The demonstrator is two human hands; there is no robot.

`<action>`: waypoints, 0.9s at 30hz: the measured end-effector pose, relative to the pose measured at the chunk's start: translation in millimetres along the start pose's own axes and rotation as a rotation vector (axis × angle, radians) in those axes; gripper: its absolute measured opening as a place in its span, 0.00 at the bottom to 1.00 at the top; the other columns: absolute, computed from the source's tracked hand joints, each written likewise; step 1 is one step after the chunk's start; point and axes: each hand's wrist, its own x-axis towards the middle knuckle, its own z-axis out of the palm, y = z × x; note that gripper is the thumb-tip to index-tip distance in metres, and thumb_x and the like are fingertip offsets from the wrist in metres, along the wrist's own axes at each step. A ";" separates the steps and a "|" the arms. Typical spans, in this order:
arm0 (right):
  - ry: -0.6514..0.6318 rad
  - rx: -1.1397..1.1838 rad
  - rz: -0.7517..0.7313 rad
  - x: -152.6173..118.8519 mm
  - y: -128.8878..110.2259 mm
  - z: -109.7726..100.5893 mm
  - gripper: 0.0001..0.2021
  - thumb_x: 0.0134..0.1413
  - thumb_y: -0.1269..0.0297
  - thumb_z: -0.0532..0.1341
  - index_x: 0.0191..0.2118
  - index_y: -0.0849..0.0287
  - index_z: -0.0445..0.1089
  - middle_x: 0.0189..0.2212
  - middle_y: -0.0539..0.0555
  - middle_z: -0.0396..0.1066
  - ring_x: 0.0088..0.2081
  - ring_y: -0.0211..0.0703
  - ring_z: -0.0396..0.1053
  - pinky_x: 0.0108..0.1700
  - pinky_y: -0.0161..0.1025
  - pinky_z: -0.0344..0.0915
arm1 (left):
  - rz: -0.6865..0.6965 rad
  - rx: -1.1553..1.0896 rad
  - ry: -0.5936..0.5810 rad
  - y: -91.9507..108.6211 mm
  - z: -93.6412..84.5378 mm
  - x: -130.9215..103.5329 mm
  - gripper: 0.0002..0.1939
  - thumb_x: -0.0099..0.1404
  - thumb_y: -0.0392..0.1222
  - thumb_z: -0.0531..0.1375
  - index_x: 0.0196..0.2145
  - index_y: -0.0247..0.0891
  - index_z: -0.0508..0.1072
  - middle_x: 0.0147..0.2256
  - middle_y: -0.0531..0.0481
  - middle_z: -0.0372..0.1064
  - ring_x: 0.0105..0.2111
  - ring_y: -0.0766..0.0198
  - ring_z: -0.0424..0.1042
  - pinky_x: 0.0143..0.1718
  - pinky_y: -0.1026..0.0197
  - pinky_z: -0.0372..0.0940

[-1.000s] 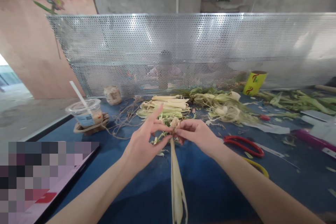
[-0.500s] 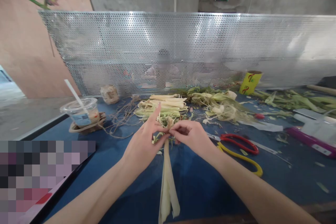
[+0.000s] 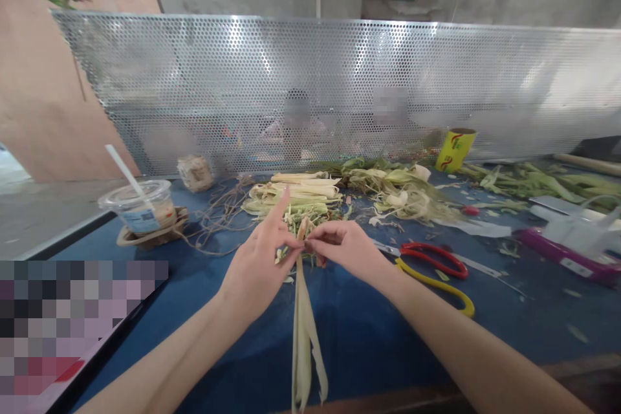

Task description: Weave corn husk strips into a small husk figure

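Observation:
A pale corn husk (image 3: 303,343) hangs down from between my hands, its long strips reaching toward the table's front edge. My left hand (image 3: 264,255) pinches its upper end between thumb and fingers, with the index finger pointing up. Close against it, my right hand (image 3: 337,246) is closed in a pinch at the same spot; whether its fingertips grip the husk or a thin strand is too small to tell. Behind my fingers lies a stack of flat husk strips (image 3: 295,191) with shredded bits around it. Red and yellow handled scissors (image 3: 431,262) rest beside my right forearm.
A plastic cup with a straw (image 3: 145,210) stands left in a cardboard holder, near tangled twine (image 3: 218,217). More husks (image 3: 410,191) lie at the back, by a yellow tube (image 3: 456,150). A purple glue gun-like item (image 3: 565,255) is right. A perforated metal screen (image 3: 218,90) closes the far side.
The view has shifted slightly, so everything appears a little further left. My hands keep their pinch at the husk's top, and its hanging strips have turned a little.

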 end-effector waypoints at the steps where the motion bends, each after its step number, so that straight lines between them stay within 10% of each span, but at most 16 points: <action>1: -0.006 0.025 0.010 0.9 0.2 -1.2 0.05 0.44 0.65 0.59 0.26 0.61 0.68 0.17 0.47 0.64 0.18 0.33 0.63 0.25 0.33 0.63 | 0.075 0.019 0.008 -1.9 0.1 -0.5 0.24 0.59 0.37 0.55 0.53 0.43 0.56 0.34 0.49 0.71 0.31 0.64 0.70 0.33 0.63 0.66; 7: -0.029 0.028 -0.005 3.6 -0.6 -7.8 0.06 0.42 0.64 0.62 0.26 0.61 0.69 0.17 0.46 0.65 0.19 0.32 0.63 0.25 0.32 0.62 | 0.431 0.097 0.071 -13.2 -0.8 -0.5 0.32 0.58 0.31 0.55 0.57 0.43 0.47 0.34 0.50 0.71 0.34 0.65 0.70 0.36 0.63 0.66; 16: 0.008 0.160 -0.148 -1.9 -6.0 -2.8 0.07 0.41 0.63 0.63 0.31 0.58 0.71 0.27 0.49 0.68 0.22 0.31 0.63 0.26 0.32 0.62 | 0.031 -0.024 0.058 4.1 -8.6 7.3 0.03 0.56 0.38 0.57 0.27 0.39 0.71 0.30 0.52 0.70 0.18 0.72 0.64 0.31 0.62 0.68; 27: -0.024 0.248 -0.002 4.1 -2.9 -0.8 0.10 0.35 0.64 0.66 0.30 0.60 0.75 0.20 0.47 0.69 0.19 0.30 0.62 0.24 0.31 0.62 | 0.181 -0.004 0.058 -6.6 -4.5 7.9 0.05 0.58 0.36 0.55 0.29 0.39 0.71 0.28 0.50 0.70 0.30 0.64 0.70 0.31 0.62 0.67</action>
